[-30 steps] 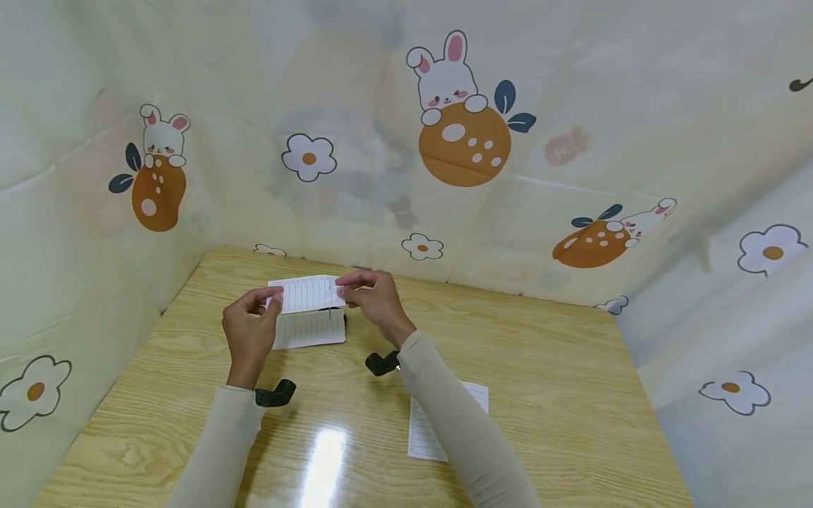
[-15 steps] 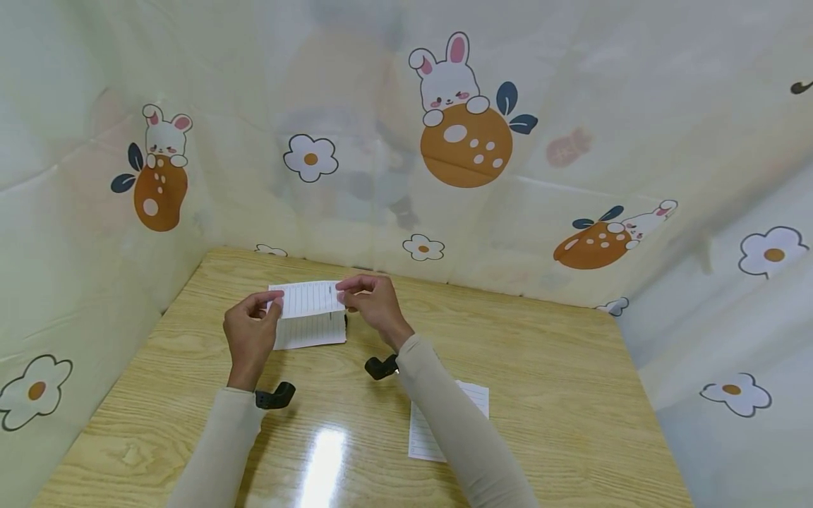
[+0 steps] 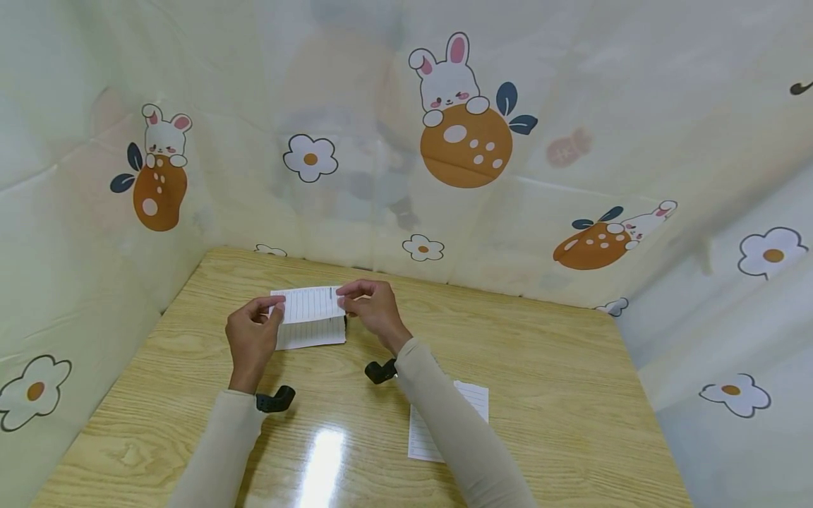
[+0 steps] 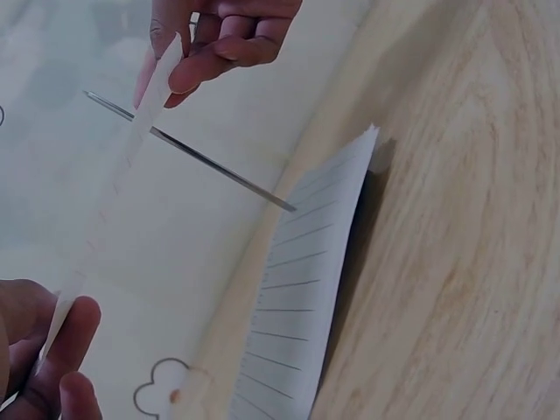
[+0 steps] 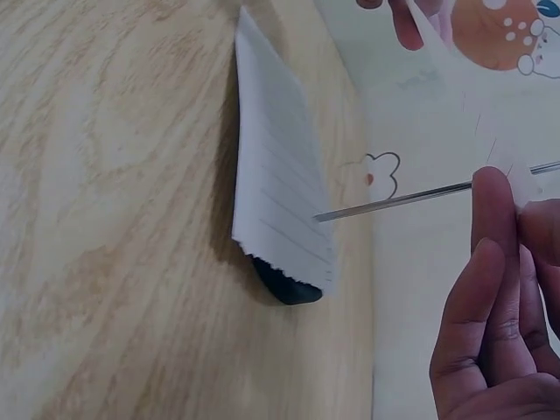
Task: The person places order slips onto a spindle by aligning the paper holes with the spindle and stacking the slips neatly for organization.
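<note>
In the head view my left hand (image 3: 253, 339) pinches the left end of a lined white paper slip (image 3: 309, 304). My right hand (image 3: 379, 314) pinches its right end between thumb and fingers. A thin metal spike (image 4: 219, 171) passes through this slip near its right end, as the left wrist view shows. Lower on the spike sits another lined sheet (image 5: 280, 166), with one ragged edge. Under that sheet a dark base (image 5: 284, 285) peeks out on the table; most of it is hidden. A gap separates the held slip from the lower sheet.
A further lined sheet (image 3: 473, 398) lies on the wooden table (image 3: 559, 395), partly covered by the right sleeve. Curtains (image 3: 356, 85) printed with rabbits and flowers enclose the table's back and sides. Each wrist carries a black camera mount (image 3: 276, 399).
Both hands have lowered the paper slip a little along the spike, toward the sheet beneath it. The grip at both ends looks the same.
</note>
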Tool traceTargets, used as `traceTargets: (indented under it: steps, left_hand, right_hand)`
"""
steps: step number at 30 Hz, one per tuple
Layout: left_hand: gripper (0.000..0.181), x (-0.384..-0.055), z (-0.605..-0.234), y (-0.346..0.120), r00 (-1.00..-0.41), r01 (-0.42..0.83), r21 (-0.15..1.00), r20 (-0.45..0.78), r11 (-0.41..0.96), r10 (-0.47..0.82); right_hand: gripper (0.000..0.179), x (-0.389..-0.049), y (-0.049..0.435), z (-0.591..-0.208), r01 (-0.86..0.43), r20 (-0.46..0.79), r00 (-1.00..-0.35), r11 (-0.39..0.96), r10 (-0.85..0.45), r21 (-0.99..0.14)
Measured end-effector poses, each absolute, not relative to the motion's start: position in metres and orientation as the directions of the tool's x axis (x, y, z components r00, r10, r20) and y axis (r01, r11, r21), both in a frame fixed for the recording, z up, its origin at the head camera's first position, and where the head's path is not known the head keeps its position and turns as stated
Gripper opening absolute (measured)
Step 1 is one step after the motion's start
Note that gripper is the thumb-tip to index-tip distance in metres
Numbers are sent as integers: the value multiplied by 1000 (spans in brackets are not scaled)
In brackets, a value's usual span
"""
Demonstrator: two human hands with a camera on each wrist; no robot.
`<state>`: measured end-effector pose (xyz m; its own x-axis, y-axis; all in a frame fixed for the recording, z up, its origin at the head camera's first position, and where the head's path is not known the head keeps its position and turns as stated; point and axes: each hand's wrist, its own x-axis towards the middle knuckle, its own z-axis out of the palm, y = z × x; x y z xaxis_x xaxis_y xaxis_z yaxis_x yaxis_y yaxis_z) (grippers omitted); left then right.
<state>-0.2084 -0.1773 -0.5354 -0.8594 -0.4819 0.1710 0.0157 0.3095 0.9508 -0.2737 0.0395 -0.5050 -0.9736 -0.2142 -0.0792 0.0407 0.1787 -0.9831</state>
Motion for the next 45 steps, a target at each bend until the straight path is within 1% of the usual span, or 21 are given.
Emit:
traceTargets:
  steps: [5,17,22,39,45]
  left_hand:
    - [14,-208,-540,-178,-866,-2,949,156,314,-475]
    - [17,-208,-549,-180,-876,-54,937,121,344,-467]
    - [17,-207,-553,-180,-876,-85,926,107,368,-470]
    - [16,-208,-564,-182,-874,-126,896,102,425,-474]
    - [15,-208,-568,-182,-877,-157,885,80,439,-473]
  right_hand:
    - [12,-274,39,-512,57,-98,-976,208,-193,-976]
    - [13,-275,37,-522,50,-95,-979,244,-179,-969]
    - [13,-274,36,-526,53,-104,-981,288,-163,-956]
    - [14,-268,31,-538,-14,-47,-990,420,-134,-908]
    - [14,-267,30,-545,13,-72,-990,427,-123,-904]
